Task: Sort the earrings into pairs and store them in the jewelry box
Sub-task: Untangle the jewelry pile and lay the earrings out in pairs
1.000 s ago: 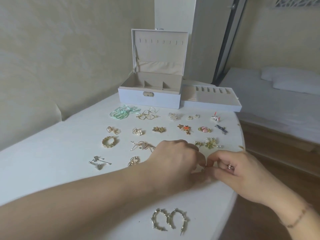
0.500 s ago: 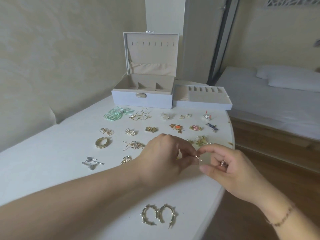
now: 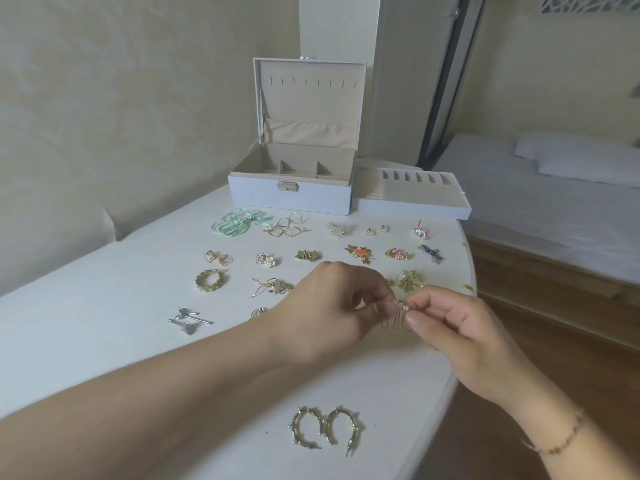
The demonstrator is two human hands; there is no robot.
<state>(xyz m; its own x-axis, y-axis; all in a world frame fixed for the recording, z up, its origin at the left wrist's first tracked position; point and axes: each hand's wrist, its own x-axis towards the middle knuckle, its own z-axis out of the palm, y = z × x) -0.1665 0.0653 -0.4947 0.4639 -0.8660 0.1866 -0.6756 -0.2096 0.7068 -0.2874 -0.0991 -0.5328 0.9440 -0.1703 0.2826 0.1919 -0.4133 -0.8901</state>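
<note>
Right now both hands meet above the white table [image 3: 86, 327]: the left hand [image 3: 332, 306] and right hand [image 3: 460, 327] each pinch a small pink-beaded earring [image 3: 400, 306] between thumb and fingertip. Behind them the jewelry box [image 3: 291, 199] stands open.

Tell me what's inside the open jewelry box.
The jewelry box shows beige lining and two dividers forming three compartments, with no earrings visible. Its front wall hides the compartment floors nearest the camera.
</note>
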